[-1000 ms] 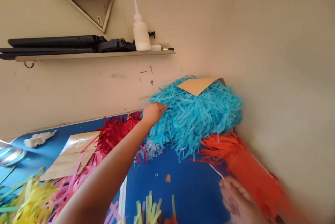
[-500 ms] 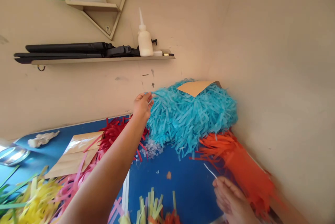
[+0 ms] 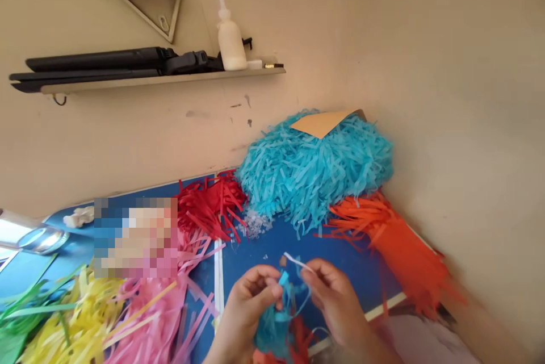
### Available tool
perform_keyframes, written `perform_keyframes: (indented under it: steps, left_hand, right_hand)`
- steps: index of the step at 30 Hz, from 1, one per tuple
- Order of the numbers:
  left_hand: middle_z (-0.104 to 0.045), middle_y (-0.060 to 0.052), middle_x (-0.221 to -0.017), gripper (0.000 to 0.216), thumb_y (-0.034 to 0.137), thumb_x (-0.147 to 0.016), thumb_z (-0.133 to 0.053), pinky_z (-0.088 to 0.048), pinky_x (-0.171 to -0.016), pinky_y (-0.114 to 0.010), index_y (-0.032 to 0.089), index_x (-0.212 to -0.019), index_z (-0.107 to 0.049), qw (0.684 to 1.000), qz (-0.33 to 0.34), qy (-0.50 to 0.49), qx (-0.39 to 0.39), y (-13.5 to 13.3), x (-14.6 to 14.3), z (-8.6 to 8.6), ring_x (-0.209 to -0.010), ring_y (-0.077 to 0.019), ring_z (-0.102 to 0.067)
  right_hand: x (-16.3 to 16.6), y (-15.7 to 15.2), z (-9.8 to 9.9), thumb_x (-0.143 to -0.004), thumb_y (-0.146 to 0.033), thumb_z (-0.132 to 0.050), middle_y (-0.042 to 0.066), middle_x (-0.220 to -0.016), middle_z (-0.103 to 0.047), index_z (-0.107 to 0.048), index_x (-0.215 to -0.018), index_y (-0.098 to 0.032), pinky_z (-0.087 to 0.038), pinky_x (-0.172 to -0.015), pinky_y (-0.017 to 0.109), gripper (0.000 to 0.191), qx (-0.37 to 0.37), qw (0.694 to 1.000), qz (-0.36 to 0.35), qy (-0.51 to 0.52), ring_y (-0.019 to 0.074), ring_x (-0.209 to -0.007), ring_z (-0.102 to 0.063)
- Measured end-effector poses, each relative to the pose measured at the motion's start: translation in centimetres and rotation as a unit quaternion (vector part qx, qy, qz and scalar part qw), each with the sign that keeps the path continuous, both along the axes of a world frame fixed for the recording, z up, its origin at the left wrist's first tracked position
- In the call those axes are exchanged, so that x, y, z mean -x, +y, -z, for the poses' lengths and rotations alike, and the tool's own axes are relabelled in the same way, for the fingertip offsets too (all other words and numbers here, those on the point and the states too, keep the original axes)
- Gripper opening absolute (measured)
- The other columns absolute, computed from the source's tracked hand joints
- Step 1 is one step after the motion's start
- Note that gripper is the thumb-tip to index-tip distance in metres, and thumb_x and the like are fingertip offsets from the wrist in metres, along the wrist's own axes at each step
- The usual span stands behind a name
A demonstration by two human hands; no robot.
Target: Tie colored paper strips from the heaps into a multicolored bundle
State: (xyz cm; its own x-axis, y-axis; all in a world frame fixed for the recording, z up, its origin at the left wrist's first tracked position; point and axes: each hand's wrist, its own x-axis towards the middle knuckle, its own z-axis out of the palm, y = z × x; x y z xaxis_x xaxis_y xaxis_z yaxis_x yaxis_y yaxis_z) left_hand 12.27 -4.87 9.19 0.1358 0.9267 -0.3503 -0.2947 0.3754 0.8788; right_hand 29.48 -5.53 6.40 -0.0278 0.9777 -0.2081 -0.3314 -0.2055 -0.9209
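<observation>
My left hand (image 3: pixel 251 301) is low in the middle, its thumb and fingers pinched on a light blue paper fringe (image 3: pixel 284 279). More blue strips (image 3: pixel 272 333) hang under it, beside orange ones. Close by on the right, my right hand (image 3: pixel 334 298) pinches a thin white string (image 3: pixel 297 262) whose free end points left toward the blue strips. Beyond both hands stands a large fluffy pile of light blue fringe (image 3: pixel 315 171), with a tan paper piece (image 3: pixel 321 124) on top.
Red fringe (image 3: pixel 213 202), small clear bits (image 3: pixel 256 223) and an orange fringe bundle (image 3: pixel 404 256) lie on the blue table. Pink (image 3: pixel 149 313), yellow (image 3: pixel 80 318) and green strips (image 3: pixel 25 318) spread leftward. A wall shelf (image 3: pixel 170 81) holds a white bottle (image 3: pixel 232 43) and a black folded stand.
My left hand has drawn back from the big blue pile to the near middle with blue fringe in it. My right hand has come in beside it, still holding the white string.
</observation>
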Motion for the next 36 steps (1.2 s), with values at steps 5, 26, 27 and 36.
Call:
perform_keyframes:
  steps: [5, 26, 27, 36]
  left_hand:
    - [-0.061, 0.002, -0.052, 0.037, 0.041, -0.053, -0.091, -0.039, -0.051, -0.016, 0.017, -0.068, -0.068, 0.992, -0.076, -0.073, 0.072, -1.9, 0.6, 0.5, -0.049, -0.0069, -0.052]
    - [-0.071, -0.003, -0.072, 0.018, 0.043, -0.069, -0.079, -0.051, -0.065, -0.026, 0.026, -0.071, -0.075, 0.970, -0.084, 0.192, -0.125, -3.4, 2.5, 3.0, -0.069, -0.0193, -0.064]
    - [-0.069, -0.002, -0.068, 0.024, 0.046, -0.068, -0.080, -0.049, -0.061, -0.024, 0.023, -0.070, -0.073, 0.984, -0.077, 0.138, -0.078, -3.3, 2.3, 2.8, -0.064, -0.0171, -0.062]
    - [-0.064, -0.004, -0.079, 0.025, 0.042, -0.072, -0.078, -0.049, -0.072, -0.025, 0.019, -0.069, -0.068, 0.994, -0.033, 0.050, -0.087, -3.4, 1.7, 2.2, -0.077, -0.0173, -0.060]
  right_hand:
    - [3.7, 0.0, -2.0, -0.076, -0.047, -0.077, -0.002, -0.056, -0.058, -0.065, -0.075, -0.016, -0.044, -0.059, 0.023, 0.033, -0.038, 0.992, -0.121, 0.008, 0.0128, -0.058, -0.055]
    - [4.9, -1.1, -1.4, -0.080, -0.025, -0.059, -0.003, -0.059, -0.051, -0.063, -0.066, -0.018, -0.036, -0.054, 0.021, 0.016, -0.180, 0.946, -0.015, -0.271, 0.0109, -0.057, -0.047]
    - [4.8, -1.1, -1.5, -0.082, -0.029, -0.060, -0.002, -0.060, -0.053, -0.064, -0.067, -0.018, -0.037, -0.055, 0.021, 0.019, -0.162, 0.955, -0.035, -0.248, 0.0115, -0.058, -0.050]
    - [4.6, -0.9, -1.3, -0.081, -0.034, -0.059, -0.006, -0.054, -0.044, -0.055, -0.065, -0.018, -0.034, -0.051, 0.020, 0.023, -0.100, 0.968, -0.055, -0.225, 0.0091, -0.052, -0.040]
